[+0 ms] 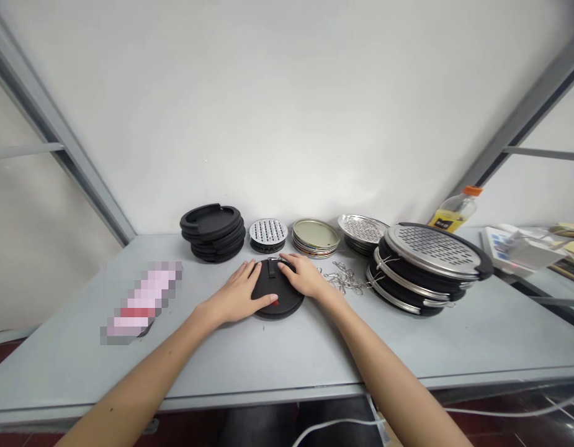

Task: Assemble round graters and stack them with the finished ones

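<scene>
A round black disc [280, 290] lies flat on the grey table [249, 366], with a small red mark near its front edge. My left hand [240, 292] rests on the disc's left side, fingers spread and thumb reaching toward the red mark. On the far right part of the disc lies my right hand [305, 275], its fingers apart near a small metal wire piece at the back edge. Just right of it are loose wire clips [345, 277] in a tangled pile.
Behind stand black rings [212, 233], a small perforated disc stack [268, 233], greenish lids [316, 234] and silver grater plates [363, 230]. Larger assembled discs [430, 251] and a bottle [457, 208] are at right. A blurred pink item [147, 295] lies left.
</scene>
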`<control>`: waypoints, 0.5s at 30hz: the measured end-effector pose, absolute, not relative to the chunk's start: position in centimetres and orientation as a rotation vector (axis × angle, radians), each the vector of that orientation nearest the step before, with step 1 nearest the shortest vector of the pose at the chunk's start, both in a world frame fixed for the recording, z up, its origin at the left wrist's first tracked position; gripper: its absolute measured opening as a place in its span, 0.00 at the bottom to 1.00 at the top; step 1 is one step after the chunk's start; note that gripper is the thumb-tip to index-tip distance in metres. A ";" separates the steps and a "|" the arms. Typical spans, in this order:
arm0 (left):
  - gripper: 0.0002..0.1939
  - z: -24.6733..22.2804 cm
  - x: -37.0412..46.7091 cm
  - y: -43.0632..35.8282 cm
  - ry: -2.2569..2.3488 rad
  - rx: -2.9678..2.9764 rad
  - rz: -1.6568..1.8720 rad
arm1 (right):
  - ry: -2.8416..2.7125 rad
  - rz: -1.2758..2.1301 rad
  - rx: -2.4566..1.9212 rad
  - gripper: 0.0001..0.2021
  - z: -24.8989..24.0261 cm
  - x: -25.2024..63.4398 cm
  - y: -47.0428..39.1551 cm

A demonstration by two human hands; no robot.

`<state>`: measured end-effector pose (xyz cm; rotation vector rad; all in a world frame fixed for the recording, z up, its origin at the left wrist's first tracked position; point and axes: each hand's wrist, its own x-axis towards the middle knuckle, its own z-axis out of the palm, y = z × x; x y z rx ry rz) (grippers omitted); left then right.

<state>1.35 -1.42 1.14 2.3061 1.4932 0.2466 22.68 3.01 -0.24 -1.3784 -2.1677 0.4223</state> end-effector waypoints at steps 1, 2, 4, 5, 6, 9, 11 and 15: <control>0.51 1.2 1.4 -1.4 1.495 2.304 0.243 | -2.164 0.422 -1.374 0.22 -0.2 22.7 3.0; 0.51 1.3 1.4 -1.5 1.495 2.305 0.243 | -2.161 0.421 -1.368 0.22 -0.2 22.7 3.0; 0.50 1.4 1.4 -1.5 1.492 2.312 0.246 | -2.151 0.420 -1.359 0.21 0.0 22.7 3.0; 0.50 1.4 1.4 -1.5 1.492 2.314 0.245 | -2.148 0.420 -1.353 0.21 0.0 22.7 2.9; 0.50 1.3 1.4 -1.5 1.492 2.315 0.241 | -2.147 0.421 -1.349 0.20 0.1 22.7 2.9; 0.50 1.1 1.3 -1.4 1.491 2.316 0.241 | -2.152 0.430 -1.356 0.20 0.1 22.7 2.8; 0.50 1.1 1.3 -1.3 1.489 2.324 0.250 | -2.159 0.429 -1.375 0.21 0.1 22.7 2.8; 0.49 1.4 1.4 -1.4 1.441 2.424 0.333 | -2.175 0.393 -1.401 0.23 -0.1 22.6 2.8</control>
